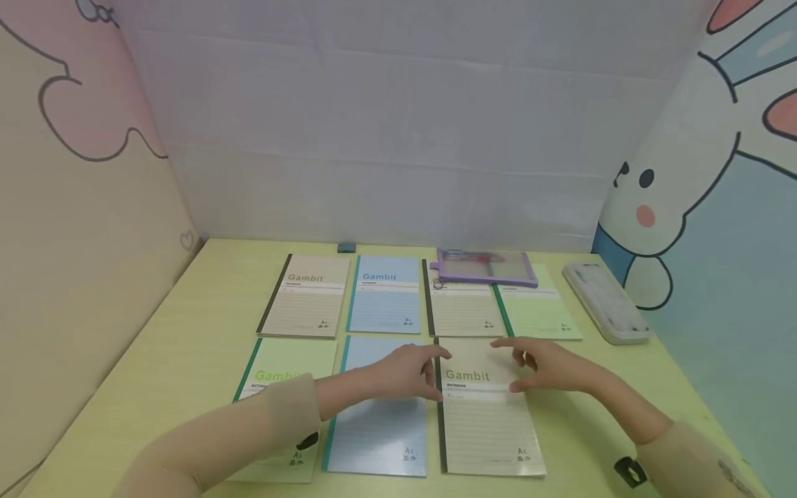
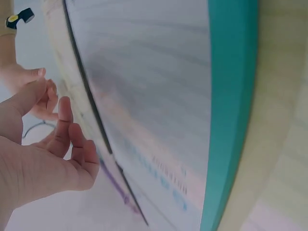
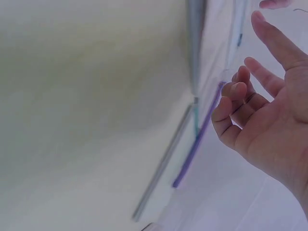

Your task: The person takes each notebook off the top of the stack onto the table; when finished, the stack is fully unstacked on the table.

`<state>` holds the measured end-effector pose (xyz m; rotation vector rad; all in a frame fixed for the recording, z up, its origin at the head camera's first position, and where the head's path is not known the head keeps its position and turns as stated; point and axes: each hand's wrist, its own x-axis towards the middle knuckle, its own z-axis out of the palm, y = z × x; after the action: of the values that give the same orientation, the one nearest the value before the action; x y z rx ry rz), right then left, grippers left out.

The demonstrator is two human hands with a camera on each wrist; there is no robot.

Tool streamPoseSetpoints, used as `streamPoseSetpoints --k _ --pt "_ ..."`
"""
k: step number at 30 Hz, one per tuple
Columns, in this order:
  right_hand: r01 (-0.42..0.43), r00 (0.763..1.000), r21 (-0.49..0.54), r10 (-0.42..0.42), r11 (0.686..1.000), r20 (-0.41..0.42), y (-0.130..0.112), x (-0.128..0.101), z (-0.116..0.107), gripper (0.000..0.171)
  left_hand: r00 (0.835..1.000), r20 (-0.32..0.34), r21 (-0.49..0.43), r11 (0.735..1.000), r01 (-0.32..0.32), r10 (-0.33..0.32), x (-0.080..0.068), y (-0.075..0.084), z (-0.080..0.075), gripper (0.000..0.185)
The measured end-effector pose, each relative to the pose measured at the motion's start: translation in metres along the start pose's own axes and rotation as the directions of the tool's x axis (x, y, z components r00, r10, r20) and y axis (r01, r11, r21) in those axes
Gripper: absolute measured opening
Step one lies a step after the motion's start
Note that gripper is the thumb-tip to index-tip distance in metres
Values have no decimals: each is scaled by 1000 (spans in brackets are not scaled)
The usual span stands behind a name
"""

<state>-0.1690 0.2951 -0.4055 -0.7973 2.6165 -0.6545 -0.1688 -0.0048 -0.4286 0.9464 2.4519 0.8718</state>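
Nearest the camera, two sleeved forearms reach forward over the pale yellow-green desk (image 1: 187, 311). Both hands meet over the beige ruled "Gambit" notebook with the dark spine (image 1: 486, 415), which lies flat in the front row, right of centre.

The left hand (image 1: 407, 373) rests at that notebook's upper left corner, along the spine edge, with fingers loosely extended and gripping nothing. The right hand (image 1: 548, 366) hovers over the upper right part of the cover, index finger stretched out, remaining fingers relaxed, holding nothing. Whether its fingertips touch the cover cannot be told.

Just left of the beige notebook lies a light blue notebook with a teal spine (image 1: 380, 429), edges close together. Further left lies a pale green notebook with a green spine (image 1: 283, 366), partly covered by the left forearm.

The back row holds four notebooks: a beige one (image 1: 308, 297), a blue one (image 1: 386, 297), a second beige one (image 1: 463, 311) and a pale green one (image 1: 542, 311). A clear pencil pouch with purple edging (image 1: 486, 268) lies across the tops of the last two. A white oblong case (image 1: 607, 301) sits well to the right.

Judgement on progress: seven notebooks are laid out in two rows. The front row has three against four behind, so one place at front right appears unfilled. The beige front notebook appears to be under final alignment.
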Motion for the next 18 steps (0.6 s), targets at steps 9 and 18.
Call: streamPoseSetpoints --k 9,18 --pt "91 991 -32 -94 995 -98 -40 35 -26 66 997 -70 51 999 -12 15 -24 -8 -58 64" --pt "184 959 -61 -193 981 -207 -79 88 -29 67 968 -248 37 998 45 -34 -59 -39 -119 72"
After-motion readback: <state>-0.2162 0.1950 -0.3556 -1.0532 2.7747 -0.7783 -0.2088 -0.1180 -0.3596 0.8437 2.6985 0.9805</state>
